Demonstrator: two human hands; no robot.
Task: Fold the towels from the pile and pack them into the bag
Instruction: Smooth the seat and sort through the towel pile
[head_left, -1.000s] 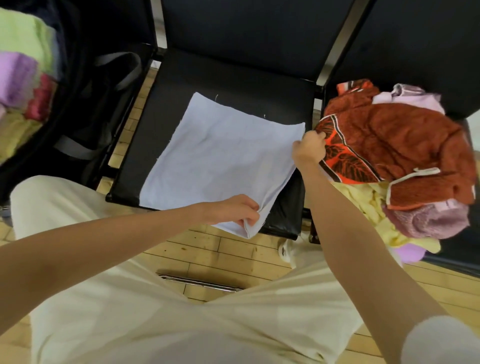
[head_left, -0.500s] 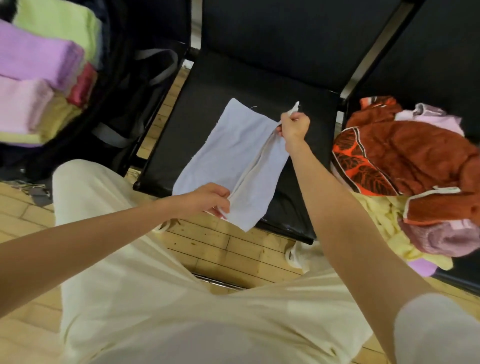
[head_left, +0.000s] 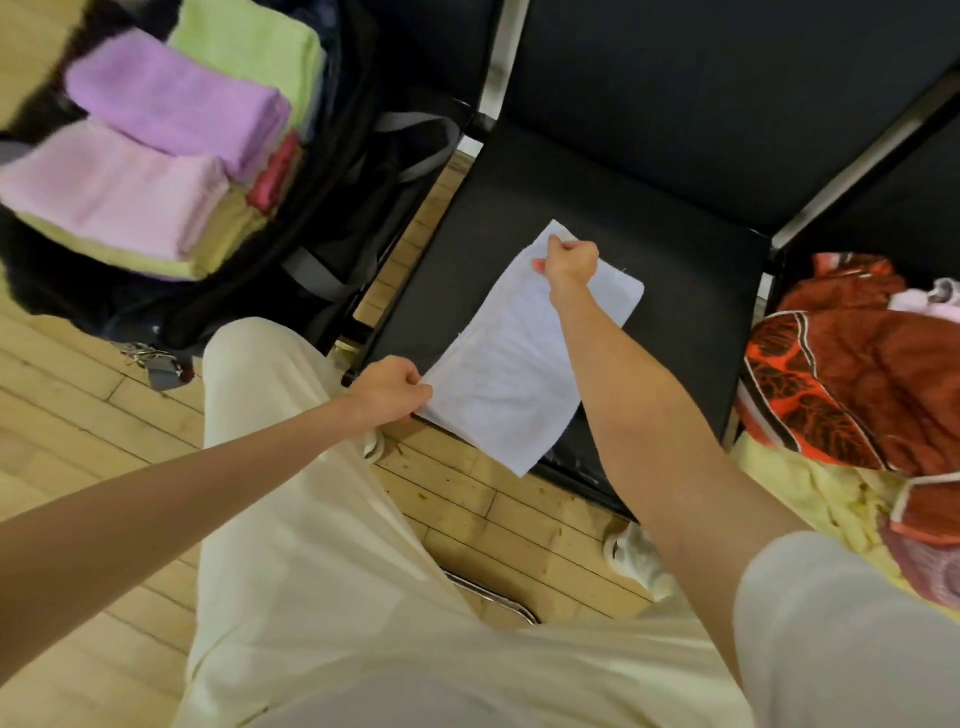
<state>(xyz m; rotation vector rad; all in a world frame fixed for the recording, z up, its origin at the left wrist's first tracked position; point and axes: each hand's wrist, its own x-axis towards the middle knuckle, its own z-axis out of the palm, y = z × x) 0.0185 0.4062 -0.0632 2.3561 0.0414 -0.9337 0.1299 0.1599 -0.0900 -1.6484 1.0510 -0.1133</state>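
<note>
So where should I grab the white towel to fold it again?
Take the white towel by its two long-edge corners on the bag side, coming from above, just where the left hand and right hand pinch it. It lies flat as a long strip on the seat, its near end hanging over the front edge, so corners give control.

Black chairs (head_left: 675, 171) are standing side by side on a pale wood floor (head_left: 78, 426). A chrome frame bar (head_left: 488, 592) is lying low beneath the seat.
</note>
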